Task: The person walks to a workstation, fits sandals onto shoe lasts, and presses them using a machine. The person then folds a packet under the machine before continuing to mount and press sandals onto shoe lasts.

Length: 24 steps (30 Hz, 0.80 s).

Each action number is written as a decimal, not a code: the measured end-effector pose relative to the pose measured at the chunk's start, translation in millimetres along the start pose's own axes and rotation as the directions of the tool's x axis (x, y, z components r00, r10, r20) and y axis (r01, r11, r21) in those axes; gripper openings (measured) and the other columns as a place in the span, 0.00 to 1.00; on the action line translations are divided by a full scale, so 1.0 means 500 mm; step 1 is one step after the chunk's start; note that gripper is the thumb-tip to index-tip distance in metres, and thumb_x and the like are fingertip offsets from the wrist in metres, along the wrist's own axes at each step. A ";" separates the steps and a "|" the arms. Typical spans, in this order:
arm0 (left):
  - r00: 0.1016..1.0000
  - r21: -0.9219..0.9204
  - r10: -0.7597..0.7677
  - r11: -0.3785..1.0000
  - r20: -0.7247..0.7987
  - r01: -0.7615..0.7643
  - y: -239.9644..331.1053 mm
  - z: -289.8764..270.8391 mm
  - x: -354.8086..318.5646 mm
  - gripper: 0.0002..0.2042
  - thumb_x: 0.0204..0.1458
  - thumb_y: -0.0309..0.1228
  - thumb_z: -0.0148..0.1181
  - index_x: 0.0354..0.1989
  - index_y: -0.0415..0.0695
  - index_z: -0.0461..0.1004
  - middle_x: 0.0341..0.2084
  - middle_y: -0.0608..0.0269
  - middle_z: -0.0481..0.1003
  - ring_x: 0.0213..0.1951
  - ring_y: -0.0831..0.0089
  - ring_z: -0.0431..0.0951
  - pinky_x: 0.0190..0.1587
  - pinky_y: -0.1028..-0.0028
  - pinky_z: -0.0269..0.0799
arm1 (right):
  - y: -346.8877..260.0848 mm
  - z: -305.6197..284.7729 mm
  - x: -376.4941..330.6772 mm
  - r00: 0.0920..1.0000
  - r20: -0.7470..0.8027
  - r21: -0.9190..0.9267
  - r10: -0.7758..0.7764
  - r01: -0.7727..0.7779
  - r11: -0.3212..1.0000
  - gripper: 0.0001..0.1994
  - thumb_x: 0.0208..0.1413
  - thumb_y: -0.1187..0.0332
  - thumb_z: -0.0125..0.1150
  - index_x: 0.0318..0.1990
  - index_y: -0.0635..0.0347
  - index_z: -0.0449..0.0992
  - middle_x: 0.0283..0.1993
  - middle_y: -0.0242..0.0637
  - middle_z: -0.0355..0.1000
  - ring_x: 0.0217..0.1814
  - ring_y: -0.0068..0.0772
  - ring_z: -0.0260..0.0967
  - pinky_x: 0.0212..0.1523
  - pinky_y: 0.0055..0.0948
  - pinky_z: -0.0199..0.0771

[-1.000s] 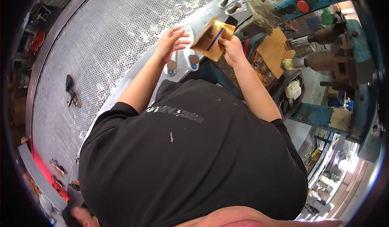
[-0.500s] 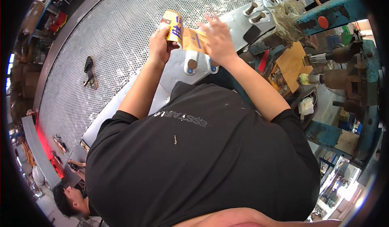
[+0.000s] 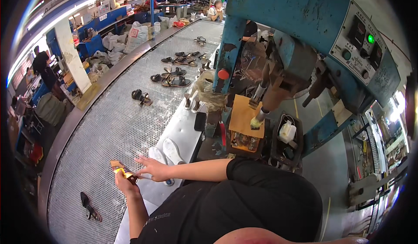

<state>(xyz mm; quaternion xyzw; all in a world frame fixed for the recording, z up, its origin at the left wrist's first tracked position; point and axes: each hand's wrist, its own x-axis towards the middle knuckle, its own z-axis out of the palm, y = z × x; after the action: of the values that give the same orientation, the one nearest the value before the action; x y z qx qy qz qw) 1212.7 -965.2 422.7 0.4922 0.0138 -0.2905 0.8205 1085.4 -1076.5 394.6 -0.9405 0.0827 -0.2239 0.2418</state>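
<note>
The hands have moved down and left since before. Beside the big round mesh belt (image 3: 109, 126), over the white bench (image 3: 185, 133), the left hand (image 3: 123, 181) is gripping a small yellow cardboard packet (image 3: 120, 169). The right hand (image 3: 152, 169) is spreading open, touching it. It looks light and bendy; holding its edges seems best.

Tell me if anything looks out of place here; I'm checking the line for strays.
One dark sandal lies alone near the lower-left edge of the mesh conveyor, far from the sandals grouped further up. Otherwise nothing stands out: the left hand holds a small yellow item, with the right hand beside it.
</note>
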 end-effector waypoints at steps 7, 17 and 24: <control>1.000 -0.060 0.005 0.998 0.028 -0.003 -0.019 0.011 -0.010 0.07 0.52 0.30 0.50 0.37 0.42 0.67 0.26 0.65 0.69 0.23 0.74 0.72 0.22 0.74 0.73 | 0.016 0.015 0.031 0.948 -0.240 0.332 0.207 -0.121 0.936 0.37 0.43 0.81 0.56 0.66 0.53 0.55 0.71 0.50 0.42 0.73 0.53 0.41 0.70 0.41 0.45; 0.821 -0.270 -0.076 0.924 0.566 0.272 -0.025 0.007 0.041 0.25 0.50 0.37 0.49 0.57 0.41 0.61 0.40 0.61 0.71 0.39 0.69 0.75 0.40 0.67 0.75 | 0.061 0.017 0.072 0.982 -0.124 0.511 0.144 -0.061 0.857 0.33 0.44 0.65 0.62 0.60 0.68 0.61 0.61 0.50 0.62 0.67 0.48 0.54 0.67 0.39 0.52; 0.983 -0.130 -0.080 0.986 0.168 0.102 -0.005 0.001 0.024 0.14 0.54 0.34 0.48 0.42 0.35 0.67 0.32 0.54 0.72 0.30 0.63 0.76 0.27 0.65 0.76 | -0.056 -0.068 0.067 0.979 0.081 0.693 0.187 -0.190 0.695 0.22 0.46 0.80 0.54 0.53 0.56 0.72 0.40 0.31 0.70 0.39 0.20 0.68 0.35 0.18 0.71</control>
<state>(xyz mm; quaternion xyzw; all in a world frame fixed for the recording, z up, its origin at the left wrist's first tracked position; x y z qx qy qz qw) 1221.0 -972.0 417.2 0.4078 -0.0102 -0.3652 0.8368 1100.6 -1075.2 447.7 -0.7669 0.0878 -0.2106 0.5999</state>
